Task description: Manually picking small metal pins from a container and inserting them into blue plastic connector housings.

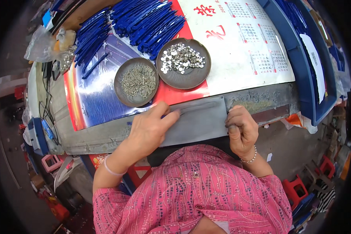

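Observation:
My left hand [150,126] is closed over the left part of a smooth grey sheet [201,128] at the table's near edge. Bits of blue show on both sides of its fingers, like a thin blue plastic strip [164,115] mostly covered by the hand. At the sheet's right edge my right hand [241,130] has its fingers curled against the thumb; whatever is between them is hidden. Beyond my hands stand two round brown dishes. The smaller dish [119,93] holds small metal pins [138,81]; the larger dish [187,82] holds small silvery discs [181,58].
Piles of long blue plastic pieces [148,23] lie at the back left, beside clear plastic bags [41,45]. A printed calendar sheet [238,74] covers much of the table. A blue bin [300,70] stands at the right. Red stools [294,191] are on the floor.

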`<action>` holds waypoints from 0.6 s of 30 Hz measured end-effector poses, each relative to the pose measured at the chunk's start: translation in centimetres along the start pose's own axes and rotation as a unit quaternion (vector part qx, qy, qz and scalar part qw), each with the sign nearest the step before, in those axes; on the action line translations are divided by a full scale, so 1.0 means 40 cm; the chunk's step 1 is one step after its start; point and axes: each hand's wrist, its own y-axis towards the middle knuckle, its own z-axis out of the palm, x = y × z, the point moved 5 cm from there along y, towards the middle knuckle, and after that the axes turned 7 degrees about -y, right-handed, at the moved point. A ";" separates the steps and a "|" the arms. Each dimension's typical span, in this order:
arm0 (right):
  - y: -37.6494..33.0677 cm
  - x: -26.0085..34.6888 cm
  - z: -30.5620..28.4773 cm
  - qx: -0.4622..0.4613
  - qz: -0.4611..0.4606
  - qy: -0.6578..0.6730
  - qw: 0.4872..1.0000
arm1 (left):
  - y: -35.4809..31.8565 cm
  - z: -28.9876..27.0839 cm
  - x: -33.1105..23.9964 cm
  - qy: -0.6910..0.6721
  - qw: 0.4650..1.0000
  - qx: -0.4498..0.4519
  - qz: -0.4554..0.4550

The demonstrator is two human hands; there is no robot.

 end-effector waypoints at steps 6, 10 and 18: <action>0.014 0.000 0.002 -0.021 -0.049 -0.011 0.999 | 0.037 0.007 -0.023 0.023 0.998 -0.056 -0.015; 0.022 0.031 -0.006 -0.002 -0.034 -0.025 0.999 | 0.114 0.042 -0.107 0.016 0.998 -0.054 0.035; -0.042 0.026 0.008 -0.007 0.165 0.022 0.986 | 0.011 0.038 -0.047 -0.030 0.995 -0.085 -0.045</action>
